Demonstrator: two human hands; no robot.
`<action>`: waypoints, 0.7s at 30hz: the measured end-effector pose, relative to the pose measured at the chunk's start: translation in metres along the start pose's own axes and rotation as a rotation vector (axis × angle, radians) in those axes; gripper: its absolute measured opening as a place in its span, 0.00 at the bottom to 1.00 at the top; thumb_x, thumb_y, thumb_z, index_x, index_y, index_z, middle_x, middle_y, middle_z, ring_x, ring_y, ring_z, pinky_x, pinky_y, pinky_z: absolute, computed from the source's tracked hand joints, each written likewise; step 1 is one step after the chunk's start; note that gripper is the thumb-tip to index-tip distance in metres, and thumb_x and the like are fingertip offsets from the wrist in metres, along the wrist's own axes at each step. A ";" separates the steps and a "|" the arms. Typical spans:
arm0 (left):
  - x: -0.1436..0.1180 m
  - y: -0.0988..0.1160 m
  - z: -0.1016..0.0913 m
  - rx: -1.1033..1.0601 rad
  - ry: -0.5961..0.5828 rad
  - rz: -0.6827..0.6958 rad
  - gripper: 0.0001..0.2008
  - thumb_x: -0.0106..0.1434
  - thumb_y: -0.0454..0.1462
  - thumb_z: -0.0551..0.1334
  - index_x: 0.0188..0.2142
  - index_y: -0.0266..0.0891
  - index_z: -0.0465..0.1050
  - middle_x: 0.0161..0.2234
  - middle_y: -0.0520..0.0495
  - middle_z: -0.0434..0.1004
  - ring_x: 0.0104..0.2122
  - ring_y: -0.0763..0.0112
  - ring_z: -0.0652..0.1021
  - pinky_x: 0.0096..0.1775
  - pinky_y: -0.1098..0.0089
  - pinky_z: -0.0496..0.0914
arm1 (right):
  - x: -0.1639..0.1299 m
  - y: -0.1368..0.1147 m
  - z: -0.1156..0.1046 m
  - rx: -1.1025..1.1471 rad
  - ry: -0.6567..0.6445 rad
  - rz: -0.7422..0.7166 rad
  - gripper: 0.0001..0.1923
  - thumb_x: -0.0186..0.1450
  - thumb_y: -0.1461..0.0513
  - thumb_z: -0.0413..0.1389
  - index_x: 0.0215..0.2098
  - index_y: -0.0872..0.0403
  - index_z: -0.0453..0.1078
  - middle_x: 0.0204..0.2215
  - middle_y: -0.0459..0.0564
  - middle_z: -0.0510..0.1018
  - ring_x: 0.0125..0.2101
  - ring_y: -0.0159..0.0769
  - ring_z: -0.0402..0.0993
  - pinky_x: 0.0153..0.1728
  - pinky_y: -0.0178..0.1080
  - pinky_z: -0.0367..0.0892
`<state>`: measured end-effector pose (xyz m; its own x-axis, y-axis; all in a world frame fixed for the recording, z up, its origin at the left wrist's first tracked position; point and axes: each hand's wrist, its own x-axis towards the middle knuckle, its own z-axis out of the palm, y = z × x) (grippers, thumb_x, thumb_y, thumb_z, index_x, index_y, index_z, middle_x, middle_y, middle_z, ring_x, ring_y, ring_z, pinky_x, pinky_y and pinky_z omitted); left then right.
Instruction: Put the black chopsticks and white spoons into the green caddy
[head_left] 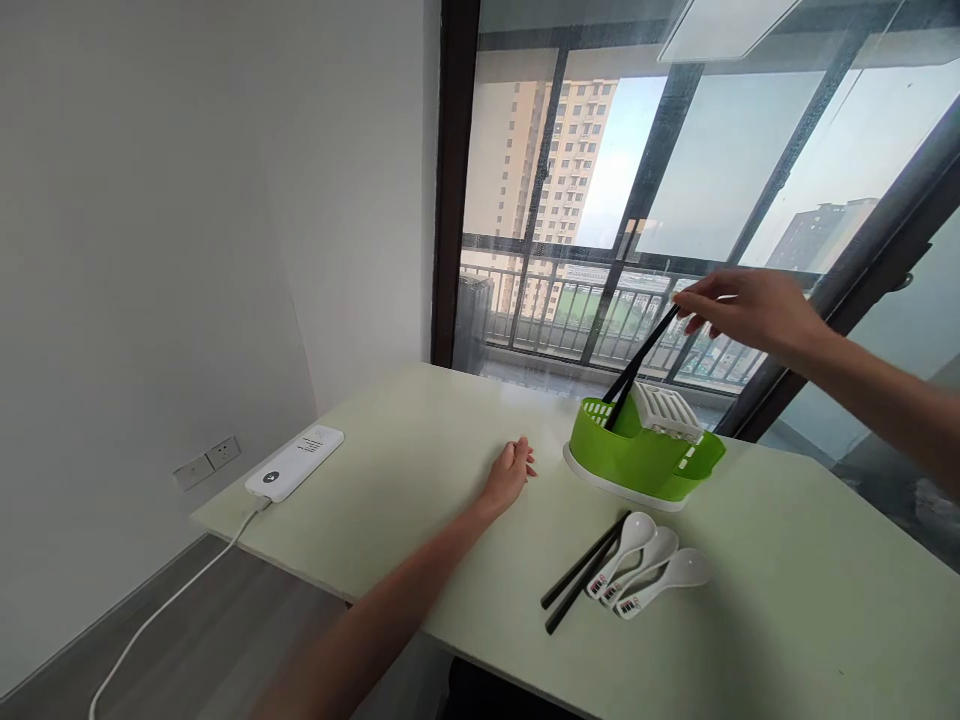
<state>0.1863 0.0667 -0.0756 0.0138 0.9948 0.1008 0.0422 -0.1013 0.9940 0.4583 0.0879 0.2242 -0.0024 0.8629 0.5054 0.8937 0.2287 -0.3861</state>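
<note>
Above a green utensil caddy (626, 455) my right hand (750, 310) pinches the upper ends of a pair of black chopsticks (646, 352). Their lower ends reach inside the left part of the caddy, tilted toward me at the top right. My left hand (510, 470) rests on the table left of the caddy, fingers curled in a loose fist with nothing visible in it. In front of the caddy lie another pair of black chopsticks (585, 575) and, beside them, three white spoons (660, 565) with printed handles.
The caddy has a white base and a white slotted piece (667, 408) on top. At the left end of the pale table (390, 480) lies a white power strip (296, 462) with a cable (176, 595) hanging over the edge. Behind the table stands a large window (600, 200).
</note>
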 end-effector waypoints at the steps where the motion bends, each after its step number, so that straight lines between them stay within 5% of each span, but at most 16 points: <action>1: 0.000 0.000 0.000 0.007 -0.006 0.000 0.34 0.67 0.66 0.48 0.41 0.37 0.70 0.42 0.41 0.76 0.35 0.66 0.79 0.37 0.66 0.70 | 0.002 0.004 0.008 -0.013 -0.030 0.003 0.16 0.70 0.52 0.58 0.42 0.55 0.78 0.28 0.53 0.85 0.25 0.37 0.78 0.29 0.38 0.66; 12: 0.001 -0.003 -0.002 0.081 -0.037 0.016 0.33 0.68 0.65 0.47 0.40 0.38 0.72 0.40 0.43 0.78 0.35 0.67 0.79 0.37 0.67 0.70 | 0.016 0.039 0.095 -0.026 -0.237 -0.049 0.16 0.70 0.52 0.55 0.36 0.55 0.78 0.26 0.50 0.85 0.23 0.37 0.80 0.30 0.36 0.70; 21: 0.001 -0.002 -0.001 0.104 -0.040 0.029 0.35 0.67 0.66 0.47 0.39 0.38 0.72 0.39 0.43 0.78 0.34 0.66 0.79 0.38 0.65 0.70 | 0.021 0.055 0.109 -0.102 -0.249 -0.020 0.17 0.72 0.53 0.53 0.38 0.56 0.79 0.28 0.51 0.86 0.25 0.37 0.81 0.30 0.36 0.71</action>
<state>0.1848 0.0683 -0.0777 0.0567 0.9905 0.1256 0.1446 -0.1326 0.9806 0.4584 0.1678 0.1295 -0.1198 0.9458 0.3020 0.9327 0.2114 -0.2921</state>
